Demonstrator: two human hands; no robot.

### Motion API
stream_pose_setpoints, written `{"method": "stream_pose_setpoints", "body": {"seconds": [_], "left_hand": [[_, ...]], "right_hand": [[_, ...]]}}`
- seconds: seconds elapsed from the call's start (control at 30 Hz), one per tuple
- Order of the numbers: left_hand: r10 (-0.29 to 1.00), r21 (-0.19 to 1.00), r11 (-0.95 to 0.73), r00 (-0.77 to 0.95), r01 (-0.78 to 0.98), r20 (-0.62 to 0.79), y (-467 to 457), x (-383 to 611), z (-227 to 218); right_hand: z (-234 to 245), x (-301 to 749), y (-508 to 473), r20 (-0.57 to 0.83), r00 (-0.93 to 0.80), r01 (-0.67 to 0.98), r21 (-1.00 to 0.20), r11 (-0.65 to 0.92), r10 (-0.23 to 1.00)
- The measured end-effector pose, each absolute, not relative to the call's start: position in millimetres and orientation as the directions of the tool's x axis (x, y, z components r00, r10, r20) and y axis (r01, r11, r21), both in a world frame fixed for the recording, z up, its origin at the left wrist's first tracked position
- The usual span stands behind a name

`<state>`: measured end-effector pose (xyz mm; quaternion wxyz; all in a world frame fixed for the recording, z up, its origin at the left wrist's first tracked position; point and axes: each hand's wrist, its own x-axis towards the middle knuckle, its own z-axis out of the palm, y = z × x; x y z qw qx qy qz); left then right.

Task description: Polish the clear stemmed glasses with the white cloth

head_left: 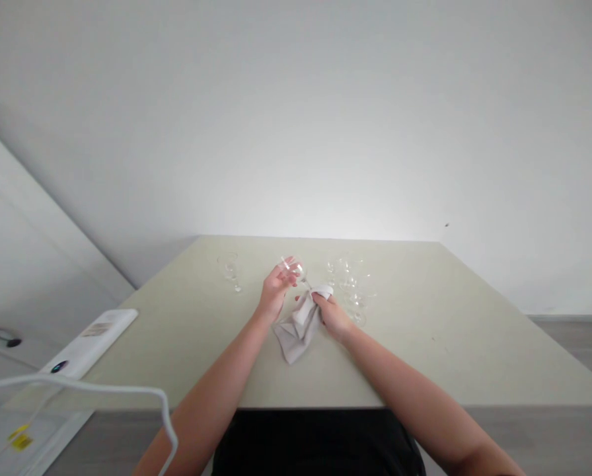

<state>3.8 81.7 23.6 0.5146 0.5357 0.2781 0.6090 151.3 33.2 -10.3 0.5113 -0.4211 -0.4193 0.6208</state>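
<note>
**Caution: Stem Breakage and Knock-Over Risk**

The left hand [275, 289] is curled around the bowl of a glass [292, 267]; the right hand [332, 315] pinches a cloth [298, 328] at the stem's lower end. Opposed twisting could snap the thin stem; a loose left grip could drop the bowl. The glass lies tilted between the hands, its foot apparently hidden by cloth. A group of glasses [349, 279] sits just beside the right hand; a wide wrist swing could topple them. A lone glass [230, 270] is farther left on the tabletop [425, 357].
</note>
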Motion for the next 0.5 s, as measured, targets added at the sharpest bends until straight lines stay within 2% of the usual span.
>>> {"method": "stream_pose_setpoints", "body": {"seconds": [0.07,0.23,0.37,0.5], "left_hand": [[0.915,0.898,-0.316,0.152,-0.307,0.374,79,5,24],[0.893,0.897,-0.332,0.208,-0.291,0.399,78,4,28],[0.905,0.906,-0.335,0.182,-0.258,0.386,79,2,30],[0.909,0.922,-0.319,0.205,-0.22,0.363,79,2,29]], "right_hand": [[-13,150,34,-0.095,-0.116,-0.318,-0.94,-0.127,0.989],[-19,154,39,-0.036,-0.03,-0.256,-0.966,-0.042,0.999],[-21,155,38,-0.004,-0.063,-0.155,-0.988,-0.014,0.998],[-21,151,36,-0.023,-0.126,-0.159,-0.986,-0.043,0.992]]}}
